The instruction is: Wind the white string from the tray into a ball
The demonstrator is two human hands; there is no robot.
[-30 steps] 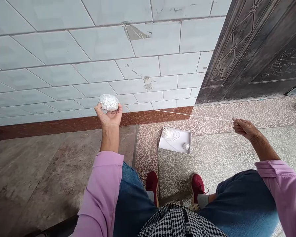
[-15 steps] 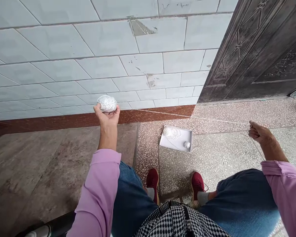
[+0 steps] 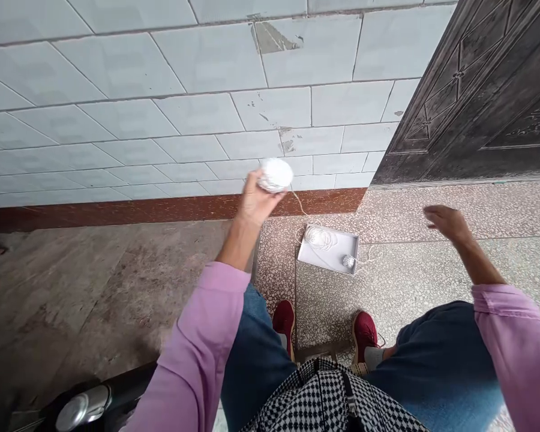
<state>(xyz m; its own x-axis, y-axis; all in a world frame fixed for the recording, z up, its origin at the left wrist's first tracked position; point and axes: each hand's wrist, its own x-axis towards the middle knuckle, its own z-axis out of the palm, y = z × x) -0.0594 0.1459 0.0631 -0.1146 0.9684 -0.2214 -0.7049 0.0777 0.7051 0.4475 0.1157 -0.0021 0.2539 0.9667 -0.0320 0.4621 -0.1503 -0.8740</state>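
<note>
A pale tiled wall (image 3: 117, 66) is running across the back, chipped in places, above a red-brown skirting (image 3: 94, 215). A dark patterned door (image 3: 499, 90) is standing at the right. Speckled flooring (image 3: 432, 270) is meeting a stained grey slab (image 3: 117, 288), and a black-and-silver object (image 3: 85, 408) is showing at lower left.
</note>
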